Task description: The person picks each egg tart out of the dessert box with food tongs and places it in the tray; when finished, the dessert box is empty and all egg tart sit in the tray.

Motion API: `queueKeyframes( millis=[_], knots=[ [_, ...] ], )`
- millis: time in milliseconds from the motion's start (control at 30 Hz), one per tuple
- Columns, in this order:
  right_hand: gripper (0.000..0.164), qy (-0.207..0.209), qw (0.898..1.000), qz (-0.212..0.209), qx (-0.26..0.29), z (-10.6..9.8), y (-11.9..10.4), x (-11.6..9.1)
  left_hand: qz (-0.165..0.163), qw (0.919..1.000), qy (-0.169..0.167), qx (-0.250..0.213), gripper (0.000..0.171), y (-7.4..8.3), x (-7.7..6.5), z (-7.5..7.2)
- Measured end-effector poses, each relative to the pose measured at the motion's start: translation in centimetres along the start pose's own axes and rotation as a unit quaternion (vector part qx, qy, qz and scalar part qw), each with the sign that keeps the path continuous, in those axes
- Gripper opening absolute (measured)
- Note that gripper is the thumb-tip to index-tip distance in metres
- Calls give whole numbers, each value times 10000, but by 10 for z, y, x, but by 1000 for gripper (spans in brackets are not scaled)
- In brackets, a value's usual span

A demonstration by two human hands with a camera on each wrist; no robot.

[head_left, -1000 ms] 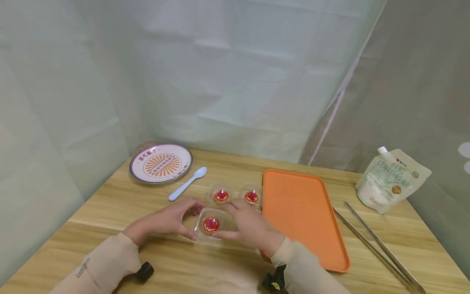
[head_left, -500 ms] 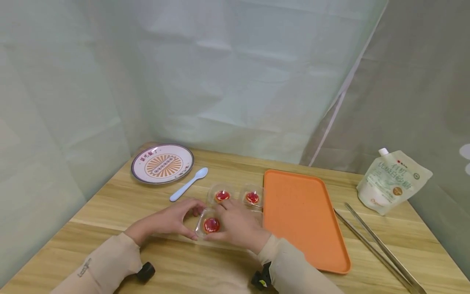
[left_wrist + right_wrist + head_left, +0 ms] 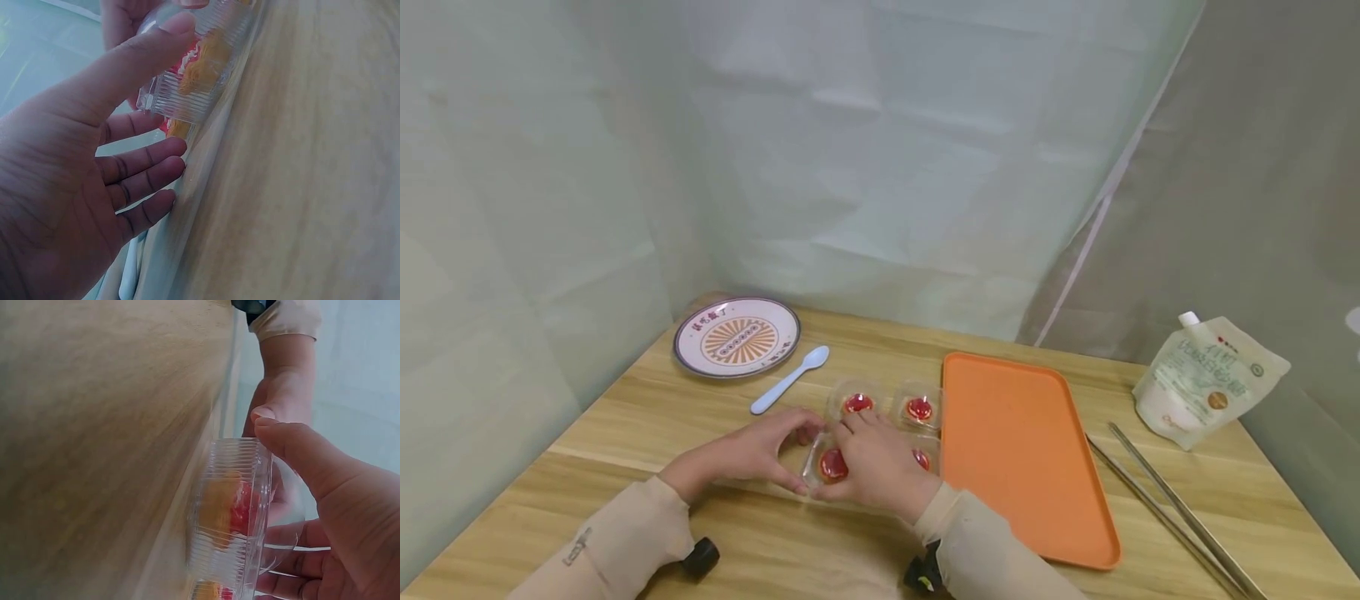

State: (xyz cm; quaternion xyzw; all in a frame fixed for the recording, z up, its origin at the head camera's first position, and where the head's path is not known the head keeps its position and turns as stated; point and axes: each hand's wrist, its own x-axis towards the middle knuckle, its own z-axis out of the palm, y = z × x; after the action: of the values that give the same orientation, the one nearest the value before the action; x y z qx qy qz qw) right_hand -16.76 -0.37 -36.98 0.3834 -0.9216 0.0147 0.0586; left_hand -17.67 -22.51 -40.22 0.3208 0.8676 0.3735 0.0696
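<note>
From the head view, both hands meet on a small clear cup [image 3: 829, 463] with a red-topped tart inside, standing on the wooden surface [image 3: 625, 417] near the front edge. The left hand [image 3: 747, 454] curls round the cup's left side, thumb at the near edge and fingers at the far edge. The right hand [image 3: 877, 463] covers the cup's right side, its fingers bent over the rim. Just behind stand two more tart cups [image 3: 857, 402], and another tart [image 3: 921, 458] peeks out beside the right hand. An orange tray [image 3: 1022, 450] lies just right of them. A patterned plate [image 3: 737, 337] and a pale blue spoon [image 3: 790, 380] sit at the back left; a white pouch [image 3: 1208, 379] and metal tongs [image 3: 1165, 508] lie well apart at the right. In the left wrist view, the left hand's thumb [image 3: 134, 59] presses on the ribbed cup [image 3: 200, 75], the other fingers loosely bent beneath it near the surface. In the right wrist view, the right hand's thumb [image 3: 300, 453] pinches the cup's rim [image 3: 259, 487], with fingers behind the clear wall and the left hand gripping from the far side.
</note>
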Motion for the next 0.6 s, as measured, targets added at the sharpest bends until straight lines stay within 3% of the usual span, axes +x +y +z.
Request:
queueKeyframes(
  millis=[233,400,600],
  knots=[
    [77,192,9996,-42,224,-3,1,-2,-8,10000,-30,47,75,2,-2,0],
    [81,541,9982,-131,221,-8,4,-5,-139,9999,-2,72,74,3,-2,0],
    [83,827,9947,-125,592,-18,7,-11,-158,9999,-47,-24,71,5,1,0]
  ],
)
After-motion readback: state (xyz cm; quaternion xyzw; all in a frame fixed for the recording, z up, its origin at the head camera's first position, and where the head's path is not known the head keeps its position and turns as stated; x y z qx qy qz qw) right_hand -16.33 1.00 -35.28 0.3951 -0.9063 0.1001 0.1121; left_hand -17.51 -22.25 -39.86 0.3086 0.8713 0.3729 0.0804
